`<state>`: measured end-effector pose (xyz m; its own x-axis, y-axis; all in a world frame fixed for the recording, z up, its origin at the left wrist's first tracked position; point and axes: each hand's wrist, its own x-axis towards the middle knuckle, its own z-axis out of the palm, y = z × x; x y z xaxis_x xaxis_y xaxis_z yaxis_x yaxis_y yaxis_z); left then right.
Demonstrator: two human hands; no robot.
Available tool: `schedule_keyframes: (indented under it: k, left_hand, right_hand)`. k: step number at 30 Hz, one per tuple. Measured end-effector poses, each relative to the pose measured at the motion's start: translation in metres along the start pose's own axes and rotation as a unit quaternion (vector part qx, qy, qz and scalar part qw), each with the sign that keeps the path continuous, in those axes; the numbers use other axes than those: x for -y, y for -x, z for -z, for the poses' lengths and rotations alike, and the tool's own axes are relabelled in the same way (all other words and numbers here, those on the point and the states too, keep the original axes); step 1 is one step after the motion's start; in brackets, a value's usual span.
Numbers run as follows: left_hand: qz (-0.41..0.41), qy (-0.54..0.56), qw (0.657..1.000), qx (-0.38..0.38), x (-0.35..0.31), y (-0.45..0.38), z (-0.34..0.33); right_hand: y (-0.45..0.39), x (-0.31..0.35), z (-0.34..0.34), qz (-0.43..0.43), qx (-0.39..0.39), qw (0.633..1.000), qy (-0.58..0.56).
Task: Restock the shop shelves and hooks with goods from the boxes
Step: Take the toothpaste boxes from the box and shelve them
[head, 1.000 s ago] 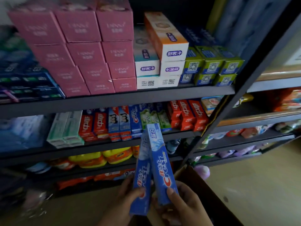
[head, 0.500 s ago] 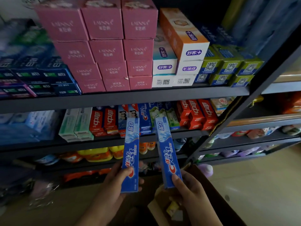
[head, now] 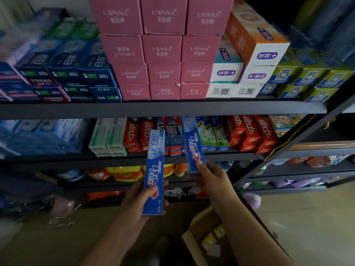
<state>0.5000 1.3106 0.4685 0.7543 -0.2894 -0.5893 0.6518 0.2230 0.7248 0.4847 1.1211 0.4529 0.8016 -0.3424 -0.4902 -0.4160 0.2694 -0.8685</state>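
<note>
**Desk:** Changed in the last second?

**Floor:** Drawn closer to the shelving (head: pixel 172 109), for a start. Then split apart: two blue toothpaste cartons, clutched crossed and low over the cardboard box (head: pixel 194 225) a second back, now carried one to a hand. Raised the right carton (head: pixel 192 144) until its far end pokes into the toothpaste row on the middle shelf (head: pixel 115 160). Kept the left carton (head: pixel 154 173) nearer and lower, just left of it, short of the row.

**Desk:** And the hands?

**Floor:** Both closed around cardboard. Left hand (head: pixel 138 198) wrapped about the lower half of its carton, fingertips showing at the right edge. Right hand (head: pixel 209 175) gripping the near end of the other, thumb on the front.

**Desk:** Meaning for the restock?

**Floor:** Probably mid-placement for the right carton, with the left one next. Not finished by any reading: small yellow packets (head: pixel 209 240) visible down in the box.

**Desk:** Anything legible?

**Floor:** Biggest first: white lettering, seemingly "LAINNA", on the pink boxes (head: pixel 163 48), upper shelf. Right of those, 舒客+ in purple on the orange-and-white boxes (head: pixel 257 45). Far left, 超白 on the dark blue boxes (head: pixel 67 73). On the middle shelf, 中华 on the red cartons (head: pixel 251 131). In hand, "Crest" beside 佳洁士, plus 盐白 at the left carton's far end. Smallest: QR codes on the green boxes (head: pixel 311 77), digits beside them too fine to read.
</note>
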Motion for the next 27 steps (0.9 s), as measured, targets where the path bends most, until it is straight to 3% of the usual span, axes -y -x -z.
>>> schedule_keyframes:
  k: [14, 27]
  left_hand:
    - [-0.018, -0.017, 1.0, 0.016, 0.002, 0.001, 0.019]
    - [-0.014, 0.004, 1.0, 0.026, 0.046, 0.023, 0.014]
  right_hand:
    - [-0.019, 0.021, 0.043, 0.029, -0.076, 0.994, -0.069]
    - [0.021, -0.009, 0.045, 0.027, -0.023, 0.997, -0.065]
